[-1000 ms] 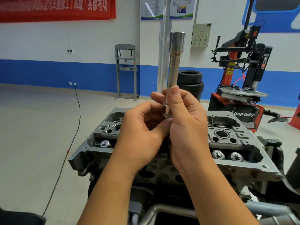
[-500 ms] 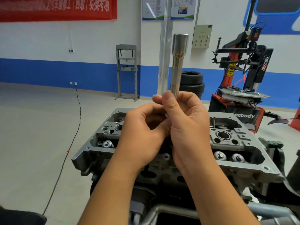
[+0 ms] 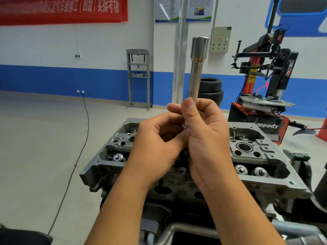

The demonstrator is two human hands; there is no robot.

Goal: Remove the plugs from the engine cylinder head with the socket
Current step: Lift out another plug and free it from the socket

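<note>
head view, standing by the bench: the person holds a long steel socket [image 3: 196, 71] upright above the engine cylinder head [image 3: 261, 156], well clear of its top face. the right hand [image 3: 205, 137] is wrapped round the lower part of the shaft, thumb laid up along it and fingers curled behind. the left hand [image 3: 159, 145] sits just beside it with fingers bent inward, its thumb meeting the bottom end of the tool; what exactly it pinches there is hidden between the two palms, so i can't say whether a plug is in it.

the socket looks like solid polished metal: stiff, fairly heavy for its width, and smooth enough to slip through oily fingers. its wider drive end points up, so it is a bit top-heavy held this way. a grip low on the narrow shaft, as the right hand has it, gives control for turning; a second hold near the flared collar would steady it better.

if a plug sits in the bottom end, my guess is it is small, with a brittle insulator, and wants pulling straight out rather than levering.

the head itself is cast metal, fixed on its stand, with valve springs [image 3: 251, 171] and open bores [image 3: 245, 147] showing.
</note>
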